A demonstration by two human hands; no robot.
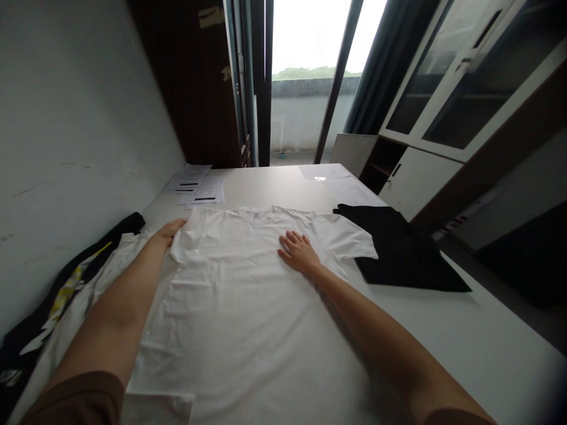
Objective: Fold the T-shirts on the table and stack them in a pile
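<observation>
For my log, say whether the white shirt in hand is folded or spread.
Spread, where visible: the shirt lies mostly flat, neckline showing, one sleeve out over the black cloth.

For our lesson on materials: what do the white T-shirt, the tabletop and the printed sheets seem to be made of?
White T-shirt: soft, matte fabric, perhaps cotton, by its fine creases.
Tabletop: smooth, perhaps laminate, with a soft sheen at its far end.
Printed sheets: probably smooth paper, thin, with dark print.

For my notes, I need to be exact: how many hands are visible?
2: the left hand at one sleeve of the white T-shirt, the right hand laid flat on its upper part.
</observation>
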